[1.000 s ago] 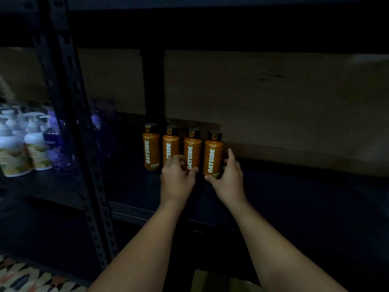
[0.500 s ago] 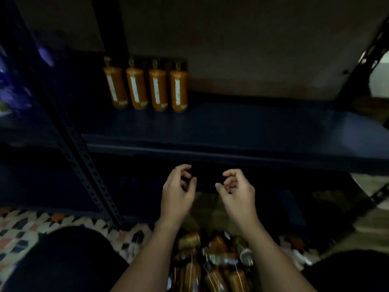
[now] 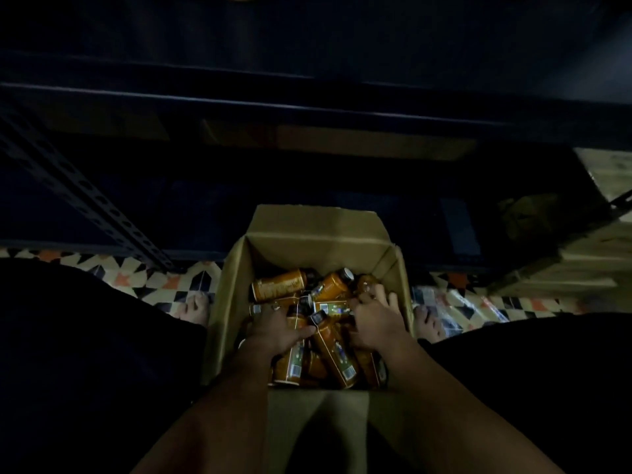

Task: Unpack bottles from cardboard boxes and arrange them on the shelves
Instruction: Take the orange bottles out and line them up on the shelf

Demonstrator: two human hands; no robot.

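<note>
Dropped from the shelf row down into the cardboard box [image 3: 342, 248] at lower centre of the frame; shelf now only a dark ledge [image 3: 307, 104] across the upper part

Left hand [image 3: 273, 331] lying on the heap, fingers curled over one orange bottle [image 3: 330, 350], thumb reaching toward its dark cap near centre frame; full wrap not plainly shown, but reads as taking hold. Right hand [image 3: 374, 319] just beside, fingers spread and bent down among the bottles at the right wall of the box; cannot tell whether anything is actually held, too dim and too crowded

Bottles piled loose and crisscross, none upright. Gripped one lying with long axis running from cap at centre frame down toward lower right, base near the box's near edge. Another bottle [image 3: 278, 285] at upper left of the heap lying almost level across the frame, cap to the right. A third [image 3: 333, 285] tilted, cap toward upper right

Likely rigid plastic, full and so moderately weighty for the size; smooth sleeve labels probably slick. Best taken round the middle of the body rather than by the narrow cap, then turned cap-up before standing on the shelf. Jumbled pile likely to shift as one comes out
</note>
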